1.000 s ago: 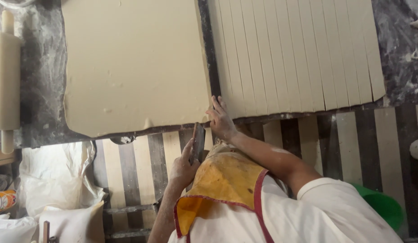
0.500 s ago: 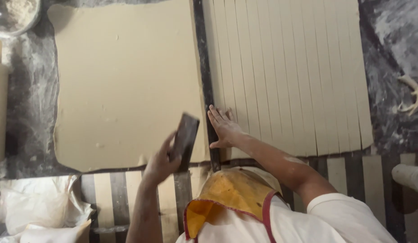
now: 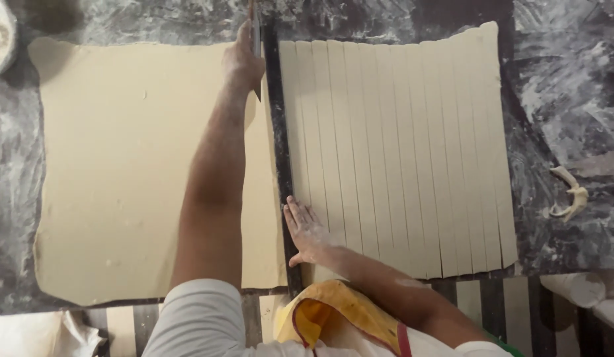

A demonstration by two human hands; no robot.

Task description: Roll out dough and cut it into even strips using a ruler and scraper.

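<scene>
My left hand (image 3: pixel 243 63) is stretched to the far edge of the uncut dough sheet (image 3: pixel 122 172), fingers clamped around a thin dark cutter (image 3: pixel 256 39) standing at the sheet's right-hand margin. My right hand (image 3: pixel 305 230) lies flat, fingers spread apart, on the nearest corner of the sliced dough (image 3: pixel 399 152), whose strips run side by side away from me. To do this well, I judge the blade should stay upright and travel straight along the dark gap between the two sheets, with steady downward pressure, while the flat palm keeps the strips from shifting. No packages, labels or signs show; only a curled dough scrap (image 3: pixel 570 195) on the floured tabletop (image 3: pixel 565 79) at right.
</scene>
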